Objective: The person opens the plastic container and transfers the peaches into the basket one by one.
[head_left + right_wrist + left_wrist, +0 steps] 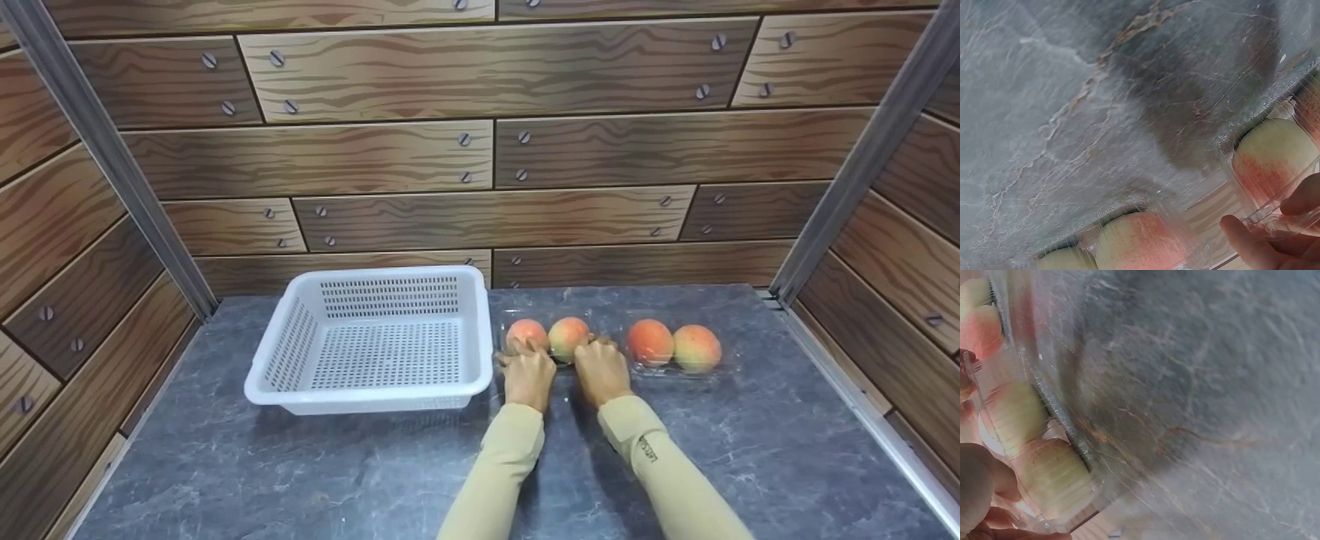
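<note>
Apparently at work on a clear box [1230, 169] with both hands, right along its near edge. Pinching a near corner of it between thumb and finger of the right hand [602, 371], as the right wrist view shows. Reaching the other near corner with the left hand [529, 375], thumb and a finger showing beside the rim, but cannot tell whether pinching or only touching there. Would judge it early going: no peach out of its plastic, nothing set in the basket [367, 397], and only one box being handled. Cannot tell, through so much glare and clear plastic, whether opened at all or fully closed. Seems to leave untouched a second box [730, 360], just to the right of the right hand. Can count two peaches [569, 337] in the handled box, side by side just beyond both hands, red over yellow-green. Can count two more peaches [651, 343] in the second box, likewise side by side behind clear plastic. To the left of the left hand, can see the white basket, upright, slotted in walls and floor, with nothing visible inside, just beside the handled box. Can place boxes and basket alike on one grey, veined surface [300, 465], running on toward the wearer beneath both hands.
</note>
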`<state>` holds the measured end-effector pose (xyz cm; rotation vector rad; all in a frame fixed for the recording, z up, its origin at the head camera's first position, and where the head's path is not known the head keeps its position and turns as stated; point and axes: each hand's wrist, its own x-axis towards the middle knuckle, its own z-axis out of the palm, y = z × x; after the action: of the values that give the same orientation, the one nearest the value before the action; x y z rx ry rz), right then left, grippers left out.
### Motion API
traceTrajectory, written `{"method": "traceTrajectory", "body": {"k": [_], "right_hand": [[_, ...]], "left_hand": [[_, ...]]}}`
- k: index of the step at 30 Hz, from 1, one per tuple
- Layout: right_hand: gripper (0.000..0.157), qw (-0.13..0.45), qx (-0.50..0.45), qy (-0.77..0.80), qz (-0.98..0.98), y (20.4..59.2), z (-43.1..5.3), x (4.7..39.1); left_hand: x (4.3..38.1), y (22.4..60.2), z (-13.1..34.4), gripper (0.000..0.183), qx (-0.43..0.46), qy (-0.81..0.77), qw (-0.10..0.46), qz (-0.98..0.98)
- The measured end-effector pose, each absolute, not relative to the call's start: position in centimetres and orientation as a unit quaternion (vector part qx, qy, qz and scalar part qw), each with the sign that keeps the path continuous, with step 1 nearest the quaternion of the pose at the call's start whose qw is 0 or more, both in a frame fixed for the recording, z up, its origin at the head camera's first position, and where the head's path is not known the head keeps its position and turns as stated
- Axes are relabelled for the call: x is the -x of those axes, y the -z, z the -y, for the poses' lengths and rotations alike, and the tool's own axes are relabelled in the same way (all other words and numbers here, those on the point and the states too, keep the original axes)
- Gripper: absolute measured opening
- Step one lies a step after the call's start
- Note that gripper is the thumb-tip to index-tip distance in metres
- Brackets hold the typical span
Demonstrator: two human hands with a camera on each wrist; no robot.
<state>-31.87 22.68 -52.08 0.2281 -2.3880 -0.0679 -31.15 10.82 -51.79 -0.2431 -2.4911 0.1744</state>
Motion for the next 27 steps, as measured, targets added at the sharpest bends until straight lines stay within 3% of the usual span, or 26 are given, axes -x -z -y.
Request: {"method": "traceTrajectory", "body": {"k": [14,27], "right_hand": [[0.014,0.363,-0.090,0.032,0.927,51.97,-22.72,31.81],[0.011,0.344,-0.107,0.006,0.933,51.28,-23.38,32.13]], "left_hand": [[31.23,51.75,-10.52,0.029,0.102,-0.113,0.343,0.927],[31.79,51.23,-10.12,0.026,0.102,-0.104,0.324,0.935]]}}
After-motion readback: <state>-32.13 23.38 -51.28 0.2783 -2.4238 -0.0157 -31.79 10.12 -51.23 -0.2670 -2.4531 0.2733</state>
